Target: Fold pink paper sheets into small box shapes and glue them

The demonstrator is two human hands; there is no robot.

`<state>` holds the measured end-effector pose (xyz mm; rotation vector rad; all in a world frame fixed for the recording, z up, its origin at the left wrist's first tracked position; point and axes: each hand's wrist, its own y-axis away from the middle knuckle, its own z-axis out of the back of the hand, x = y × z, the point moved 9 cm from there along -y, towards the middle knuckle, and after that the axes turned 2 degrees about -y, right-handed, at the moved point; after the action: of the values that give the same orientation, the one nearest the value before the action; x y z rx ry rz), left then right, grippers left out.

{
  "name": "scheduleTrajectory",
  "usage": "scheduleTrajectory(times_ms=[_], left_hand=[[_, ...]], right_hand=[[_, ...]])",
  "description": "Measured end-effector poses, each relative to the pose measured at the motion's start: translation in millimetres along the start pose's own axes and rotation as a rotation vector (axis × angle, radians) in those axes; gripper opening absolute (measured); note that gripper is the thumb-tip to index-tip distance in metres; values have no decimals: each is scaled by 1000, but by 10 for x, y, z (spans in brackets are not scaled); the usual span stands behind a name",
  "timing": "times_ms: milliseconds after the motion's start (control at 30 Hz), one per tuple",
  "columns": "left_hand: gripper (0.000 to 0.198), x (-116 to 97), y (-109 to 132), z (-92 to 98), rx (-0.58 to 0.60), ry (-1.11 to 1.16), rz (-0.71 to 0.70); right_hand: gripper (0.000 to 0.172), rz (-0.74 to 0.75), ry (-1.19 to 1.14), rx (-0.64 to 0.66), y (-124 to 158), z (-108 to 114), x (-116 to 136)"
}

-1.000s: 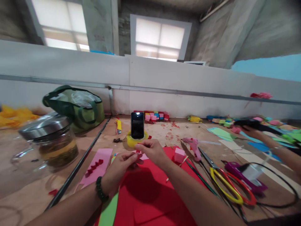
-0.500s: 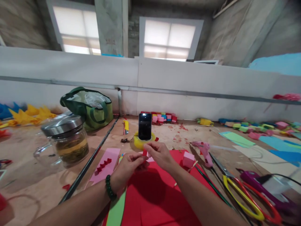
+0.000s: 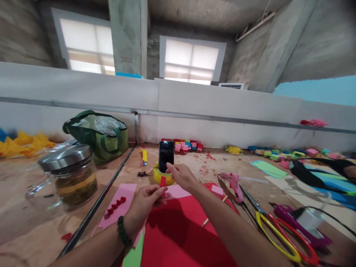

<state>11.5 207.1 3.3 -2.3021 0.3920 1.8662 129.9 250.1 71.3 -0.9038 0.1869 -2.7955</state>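
Note:
My left hand (image 3: 150, 198) pinches a small red paper strip (image 3: 162, 181), which stands up from between thumb and fingers. A green bead bracelet (image 3: 124, 231) circles that wrist. My right hand (image 3: 182, 177) holds nothing that I can see; its fingers reach out in front of the phone (image 3: 166, 155), partly hidden from this angle. The phone leans upright in a yellow tape roll (image 3: 160, 177). Under both hands lie red paper sheets (image 3: 183, 230) and pink paper (image 3: 178, 191). Left of them, folded red paper pieces (image 3: 115, 207) rest on a pink sheet (image 3: 125, 193).
A glue gun (image 3: 233, 183), large scissors (image 3: 274, 231) and a purple tool (image 3: 302, 228) lie to the right. On the left are a glass tea jar (image 3: 75, 181) and a green bag (image 3: 97, 137). Paper cubes (image 3: 189, 145) line the back. Another person's dark sleeve (image 3: 328, 170) enters at right.
My right hand has let go of the red paper strip and moved up and forward toward the phone. My left hand keeps the strip. A co-worker's sleeve has appeared at right.

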Motion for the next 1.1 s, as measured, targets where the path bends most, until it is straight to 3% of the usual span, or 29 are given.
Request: scheduleTrajectory(times_ms=[100, 200, 433, 667, 800, 900, 1100], left_hand=[[35, -35, -6, -7, 10, 7, -15], [38, -41, 3, -69, 63, 20, -2], [37, 7, 42, -109, 81, 26, 104], [36, 12, 39, -79, 68, 34, 101], [37, -10, 41, -58, 69, 19, 82], [36, -9, 29, -27, 53, 39, 99], [37, -23, -16, -9, 79, 69, 82]], right_hand=[[48, 13, -325, 112, 183, -180, 68], [31, -13, -717, 124, 321, -270, 37], [25, -94, -903, 80, 356, -317, -120], [8, 194, -622, -133, 465, -74, 66], [14, 584, -296, -262, 678, 64, 363], [21, 786, -47, -215, 803, 2, 541], [23, 878, 128, -200, 857, -22, 651]])
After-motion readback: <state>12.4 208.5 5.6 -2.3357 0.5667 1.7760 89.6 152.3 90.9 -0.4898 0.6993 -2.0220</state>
